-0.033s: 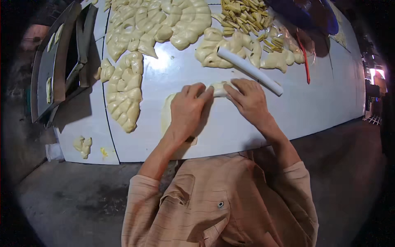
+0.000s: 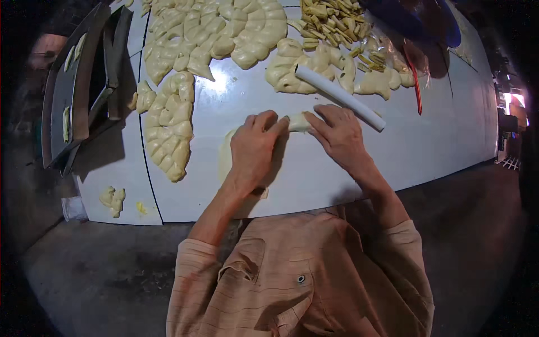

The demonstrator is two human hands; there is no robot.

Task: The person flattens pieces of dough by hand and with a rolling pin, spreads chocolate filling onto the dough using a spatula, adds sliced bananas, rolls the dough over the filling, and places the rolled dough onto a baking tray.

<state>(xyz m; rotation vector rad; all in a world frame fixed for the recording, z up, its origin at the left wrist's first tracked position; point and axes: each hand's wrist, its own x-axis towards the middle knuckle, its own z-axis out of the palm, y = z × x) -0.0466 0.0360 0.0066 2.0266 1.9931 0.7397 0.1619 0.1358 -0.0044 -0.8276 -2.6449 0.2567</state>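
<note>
A piece of dough (image 2: 296, 122) lies on the white table in front of me, its far edge raised into a small roll between my hands. With curled fingers, my left hand (image 2: 255, 140) grips the roll's left end, and a flat part of the sheet shows beside that wrist. My right hand (image 2: 338, 132) closes its fingers and thumb on the right end; the fingertips partly hide the dough there. Just beyond the right hand, a white tube-shaped rolling pin (image 2: 342, 98) rests slantwise, its far end against several dough pieces (image 2: 286, 67).
Many cut dough pieces (image 2: 168, 123) cover the table's far and left parts. Pale yellow strips (image 2: 334, 22) are heaped at the back, near a red-handled tool (image 2: 416, 84) and a dark blue basin (image 2: 412, 19). Metal trays (image 2: 84, 84) stand at left; a small dough scrap (image 2: 114, 200) lies near the front edge.
Both hands have shifted only very slightly, with the fingers still on the dough. Everything else lies as before.
</note>
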